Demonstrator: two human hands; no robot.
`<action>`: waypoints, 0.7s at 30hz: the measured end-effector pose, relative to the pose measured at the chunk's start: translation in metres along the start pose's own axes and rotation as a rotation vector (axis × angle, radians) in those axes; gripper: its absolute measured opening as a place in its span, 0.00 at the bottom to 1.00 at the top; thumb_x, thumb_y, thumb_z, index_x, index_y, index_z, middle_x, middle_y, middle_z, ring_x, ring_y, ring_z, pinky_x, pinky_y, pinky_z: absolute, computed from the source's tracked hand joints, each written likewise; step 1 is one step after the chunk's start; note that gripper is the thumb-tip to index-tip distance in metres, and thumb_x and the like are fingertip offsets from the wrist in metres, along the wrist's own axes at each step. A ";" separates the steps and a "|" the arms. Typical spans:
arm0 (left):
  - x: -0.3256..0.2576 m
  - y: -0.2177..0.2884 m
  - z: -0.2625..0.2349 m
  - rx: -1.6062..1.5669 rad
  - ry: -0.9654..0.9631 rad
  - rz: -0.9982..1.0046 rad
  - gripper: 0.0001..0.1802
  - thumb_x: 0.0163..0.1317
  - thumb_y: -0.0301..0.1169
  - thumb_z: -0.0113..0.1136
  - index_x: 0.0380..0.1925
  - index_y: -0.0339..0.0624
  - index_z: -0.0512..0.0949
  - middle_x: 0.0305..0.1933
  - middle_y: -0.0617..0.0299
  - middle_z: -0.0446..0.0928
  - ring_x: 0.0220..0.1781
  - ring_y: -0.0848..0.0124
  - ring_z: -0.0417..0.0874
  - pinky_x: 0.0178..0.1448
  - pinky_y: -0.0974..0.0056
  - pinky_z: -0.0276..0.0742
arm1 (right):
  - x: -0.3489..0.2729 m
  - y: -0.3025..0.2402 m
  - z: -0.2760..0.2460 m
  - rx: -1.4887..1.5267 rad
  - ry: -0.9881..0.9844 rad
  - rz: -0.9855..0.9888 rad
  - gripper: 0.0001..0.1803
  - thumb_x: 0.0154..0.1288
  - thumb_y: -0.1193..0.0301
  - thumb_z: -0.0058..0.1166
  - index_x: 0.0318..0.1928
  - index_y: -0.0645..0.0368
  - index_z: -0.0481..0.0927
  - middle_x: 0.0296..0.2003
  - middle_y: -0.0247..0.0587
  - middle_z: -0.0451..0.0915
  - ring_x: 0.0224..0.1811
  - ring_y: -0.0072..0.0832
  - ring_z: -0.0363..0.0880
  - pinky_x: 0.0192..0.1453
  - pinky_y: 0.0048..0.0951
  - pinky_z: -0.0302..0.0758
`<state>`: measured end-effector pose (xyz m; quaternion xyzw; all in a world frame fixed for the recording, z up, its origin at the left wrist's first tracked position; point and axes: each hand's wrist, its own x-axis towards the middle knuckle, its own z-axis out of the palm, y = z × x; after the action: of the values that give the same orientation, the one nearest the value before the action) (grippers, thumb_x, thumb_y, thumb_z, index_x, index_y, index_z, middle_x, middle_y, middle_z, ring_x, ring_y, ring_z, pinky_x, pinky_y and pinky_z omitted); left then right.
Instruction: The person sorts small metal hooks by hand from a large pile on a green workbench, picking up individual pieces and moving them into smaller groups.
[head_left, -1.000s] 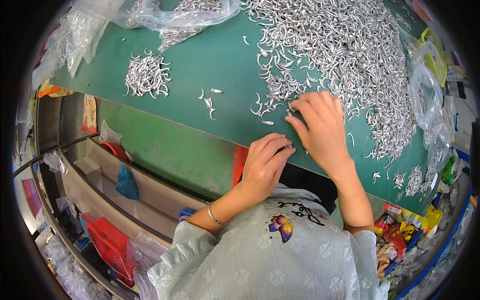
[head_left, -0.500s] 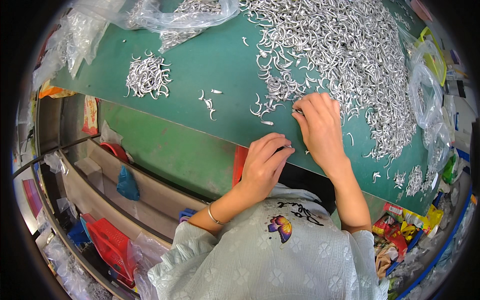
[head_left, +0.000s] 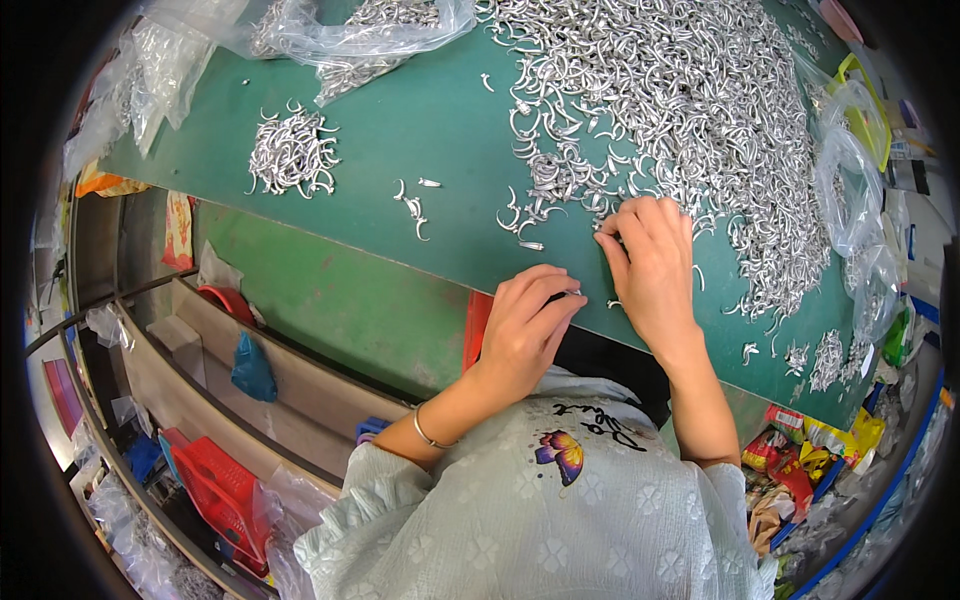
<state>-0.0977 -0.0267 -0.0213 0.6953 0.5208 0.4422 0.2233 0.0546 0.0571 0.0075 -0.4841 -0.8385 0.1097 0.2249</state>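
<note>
A large heap of small curved silver metal pieces (head_left: 680, 90) spreads over the green table (head_left: 430, 120). At the heap's near edge my right hand (head_left: 650, 265) is bent down, thumb and fingers drawn together. Whatever lies under those fingertips is hidden. My left hand (head_left: 525, 320) hovers by the table's front edge with its fingers curled into a pinch. What sits between its tips is too small to name. Left of my hands lie a few loose pieces (head_left: 412, 208), and farther left a small separate pile (head_left: 293, 150) of the same pieces.
Clear plastic bags (head_left: 400, 35) with more pieces stand at the back left. Another clear bag (head_left: 850, 180) hangs along the right side. Small clusters (head_left: 828, 360) lie near the right corner. Below are a red plastic basket (head_left: 220, 490) and a bin of colourful wrappers (head_left: 800, 460).
My right hand has shifted slightly right and nearer to me at the heap's edge. A loose piece near its wrist shows more plainly. My left hand stays almost where it was.
</note>
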 end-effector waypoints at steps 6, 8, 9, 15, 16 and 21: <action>0.000 0.000 0.001 -0.003 0.017 -0.007 0.17 0.45 0.15 0.69 0.37 0.38 0.82 0.43 0.58 0.80 0.50 0.58 0.81 0.49 0.60 0.72 | -0.005 -0.004 -0.011 0.100 -0.018 -0.045 0.07 0.53 0.77 0.64 0.32 0.57 0.79 0.32 0.34 0.75 0.39 0.35 0.71 0.43 0.36 0.63; 0.000 0.000 0.002 0.001 0.020 -0.007 0.18 0.45 0.15 0.70 0.39 0.39 0.81 0.43 0.58 0.80 0.49 0.58 0.81 0.49 0.60 0.72 | -0.008 -0.001 -0.008 0.136 0.006 -0.040 0.07 0.53 0.77 0.65 0.31 0.57 0.79 0.31 0.34 0.76 0.38 0.35 0.72 0.42 0.35 0.63; 0.001 -0.001 0.001 0.005 0.020 -0.001 0.19 0.45 0.15 0.70 0.39 0.39 0.81 0.44 0.58 0.80 0.48 0.59 0.80 0.49 0.60 0.72 | -0.009 0.000 -0.007 0.154 0.018 -0.039 0.06 0.53 0.77 0.65 0.30 0.57 0.79 0.31 0.34 0.76 0.38 0.35 0.72 0.42 0.35 0.63; -0.002 0.001 0.002 0.006 0.044 -0.060 0.23 0.46 0.16 0.70 0.45 0.39 0.80 0.48 0.56 0.78 0.46 0.59 0.79 0.50 0.60 0.72 | -0.014 -0.006 -0.013 0.333 -0.217 0.004 0.05 0.54 0.78 0.64 0.30 0.60 0.81 0.30 0.36 0.78 0.36 0.37 0.73 0.45 0.34 0.67; -0.001 0.002 0.002 0.011 0.044 -0.069 0.23 0.46 0.16 0.70 0.46 0.39 0.80 0.49 0.56 0.77 0.46 0.59 0.79 0.50 0.61 0.72 | -0.012 -0.001 -0.014 0.410 -0.175 0.010 0.04 0.54 0.78 0.64 0.32 0.61 0.82 0.30 0.38 0.78 0.36 0.38 0.74 0.46 0.34 0.68; 0.000 0.000 0.001 0.024 -0.001 -0.063 0.25 0.47 0.17 0.71 0.49 0.39 0.79 0.51 0.54 0.76 0.48 0.58 0.78 0.50 0.60 0.74 | 0.002 0.010 -0.017 0.282 -0.026 0.121 0.06 0.55 0.78 0.64 0.34 0.61 0.81 0.33 0.40 0.79 0.38 0.39 0.74 0.45 0.35 0.68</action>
<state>-0.0970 -0.0271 -0.0216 0.6814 0.5474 0.4283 0.2292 0.0695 0.0629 0.0190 -0.4958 -0.7871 0.2459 0.2726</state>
